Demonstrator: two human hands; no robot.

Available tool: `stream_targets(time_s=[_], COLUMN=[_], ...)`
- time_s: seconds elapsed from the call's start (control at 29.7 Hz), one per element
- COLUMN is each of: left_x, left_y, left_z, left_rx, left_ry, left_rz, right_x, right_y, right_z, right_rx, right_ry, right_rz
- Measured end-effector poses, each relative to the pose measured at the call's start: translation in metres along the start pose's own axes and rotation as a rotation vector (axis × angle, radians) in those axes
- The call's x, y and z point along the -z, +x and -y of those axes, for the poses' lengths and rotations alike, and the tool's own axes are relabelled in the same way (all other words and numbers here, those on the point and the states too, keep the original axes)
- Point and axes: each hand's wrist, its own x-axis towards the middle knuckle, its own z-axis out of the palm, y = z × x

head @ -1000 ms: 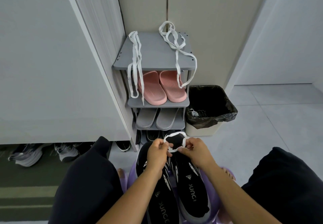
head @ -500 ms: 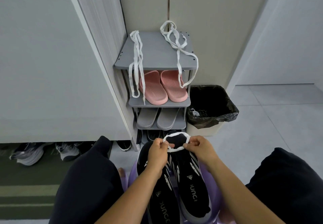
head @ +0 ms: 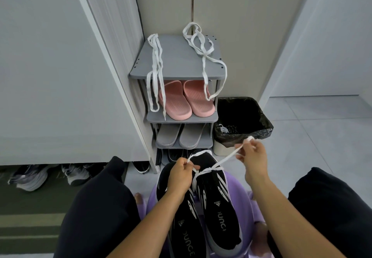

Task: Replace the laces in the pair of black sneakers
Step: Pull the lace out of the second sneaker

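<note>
Two black sneakers lie side by side between my knees on a purple stool (head: 247, 205): the left sneaker (head: 181, 223) and the right sneaker (head: 217, 203). A white lace (head: 223, 160) runs from the right sneaker's top. My left hand (head: 180, 174) pinches one part of it over the shoe's opening. My right hand (head: 253, 155) holds the other end, stretched up and to the right. Two more white laces hang off the grey rack's top: a straight lace (head: 155, 70) on the left and a looped lace (head: 203, 56) on the right.
The grey shoe rack (head: 177, 60) stands ahead, with pink slippers (head: 186, 98) and grey slippers (head: 179, 136) on lower shelves. A bin lined with a black bag (head: 241, 121) sits right of it. More shoes (head: 48, 174) lie under the cabinet at left.
My right hand has pulled away up and to the right, drawing the white lace taut from the sneaker. My left hand has stayed at the shoe's opening.
</note>
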Motion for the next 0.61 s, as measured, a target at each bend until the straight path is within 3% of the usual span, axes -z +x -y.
stream_targets(time_s=[0.07,0.13,0.44,0.51,0.61], left_x=[0.0,-0.001,-0.002,-0.002,-0.001], left_y=[-0.001,-0.001,-0.001,0.0,0.003], left_z=[0.0,0.0,0.002,0.002,0.001], left_rx=[0.003,0.001,-0.076,-0.12,-0.114], left_ry=[-0.021,-0.027,0.095,0.179,0.157], left_rz=[0.005,0.004,-0.017,-0.011,0.008], right_x=[-0.003,-0.006,-0.014,-0.015,-0.011], right_y=[-0.006,-0.013,-0.022,-0.022,-0.016], right_z=[-0.019,-0.037,-0.038,-0.034,-0.003], right_rx=[-0.123,-0.131,0.066,0.114,0.151], right_ry=[-0.265,-0.502,-0.707,-0.601,-0.125], right_rz=[0.223,0.364,0.323,0.258,0.046])
